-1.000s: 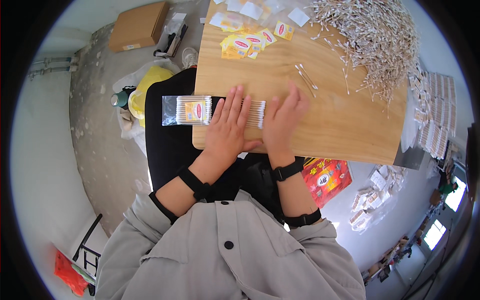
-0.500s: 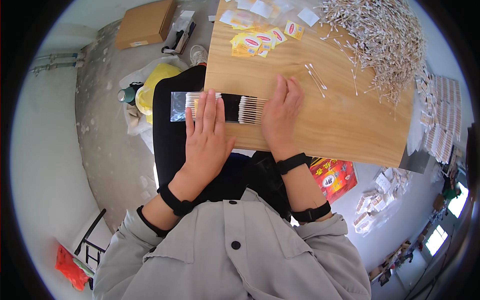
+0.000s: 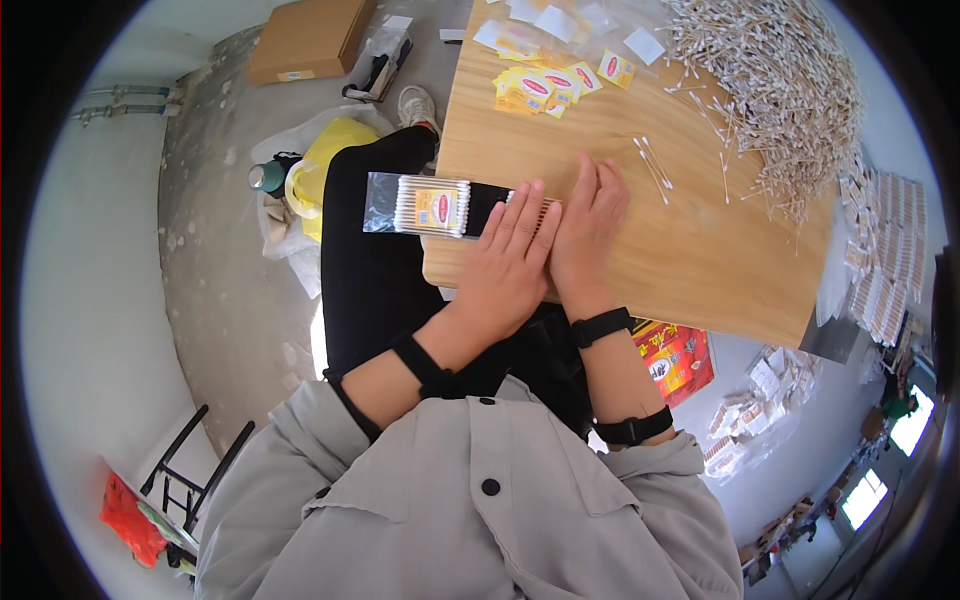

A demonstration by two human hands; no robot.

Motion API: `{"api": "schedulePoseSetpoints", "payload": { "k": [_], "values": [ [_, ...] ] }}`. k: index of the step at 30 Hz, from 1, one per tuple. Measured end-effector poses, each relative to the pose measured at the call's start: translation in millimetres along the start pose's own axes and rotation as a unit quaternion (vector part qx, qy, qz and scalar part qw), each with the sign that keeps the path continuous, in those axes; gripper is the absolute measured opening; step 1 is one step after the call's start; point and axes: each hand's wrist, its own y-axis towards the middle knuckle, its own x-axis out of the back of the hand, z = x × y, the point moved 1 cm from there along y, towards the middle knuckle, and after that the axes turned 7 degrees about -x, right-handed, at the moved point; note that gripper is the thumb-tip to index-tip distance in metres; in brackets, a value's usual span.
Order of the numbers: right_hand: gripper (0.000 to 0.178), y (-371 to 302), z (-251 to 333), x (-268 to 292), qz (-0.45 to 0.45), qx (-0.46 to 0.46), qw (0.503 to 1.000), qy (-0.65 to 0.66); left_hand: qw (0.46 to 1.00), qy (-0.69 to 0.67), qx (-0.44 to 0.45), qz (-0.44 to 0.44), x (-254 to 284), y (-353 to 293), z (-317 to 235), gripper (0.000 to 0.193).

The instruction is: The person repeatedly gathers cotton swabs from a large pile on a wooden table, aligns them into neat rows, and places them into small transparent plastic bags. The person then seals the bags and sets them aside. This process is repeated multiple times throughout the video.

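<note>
A clear plastic bag [image 3: 380, 205] sticks out past the table's left edge, with a row of cotton swabs [image 3: 408, 206] and a yellow card [image 3: 438, 208] on or in it. To its right is a black flat strip [image 3: 484, 208]. My left hand [image 3: 512, 258] lies flat, fingers stretched, over a second row of swabs; brown sticks show at its fingertips. Beside it, my right hand [image 3: 590, 225] rests on its edge against the right end of this row, fingers extended and slightly cupped. Whether the bag reaches under the left hand is hidden.
A large heap of loose cotton swabs [image 3: 780, 90] covers the far right of the wooden table [image 3: 620, 275]. Several yellow cards [image 3: 540, 88] and clear bags lie at the far left. A few stray swabs [image 3: 655, 165] lie beyond my right hand.
My left hand has slid right, off the left row of swabs and onto the right one. This uncovers the yellow card. My right hand stays at the row's right end.
</note>
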Motion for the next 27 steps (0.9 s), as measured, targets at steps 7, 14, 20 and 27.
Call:
{"api": "schedulePoseSetpoints", "payload": {
  "k": [7,14,20,27],
  "values": [
    [0.061,0.0,-2.0,-1.2,0.016,-0.001,0.999,-0.028,0.996,0.058,0.069,0.023,-2.2,-3.1,-0.9,0.079],
    [0.059,-0.2,-1.6,-2.0,0.016,-0.005,0.999,-0.045,0.996,0.058,0.057,0.039,-3.1,-2.8,1.5,0.085],
    [0.043,-7.7,-6.3,12.0,0.008,-0.133,0.953,0.27,0.996,0.037,0.063,0.051,-1.4,-2.6,1.8,0.101],
    [0.048,-26.4,3.1,5.2,0.026,-0.217,0.761,0.611,0.998,0.028,0.05,0.034,-4.0,-2.8,2.7,0.108]
  ]
}}
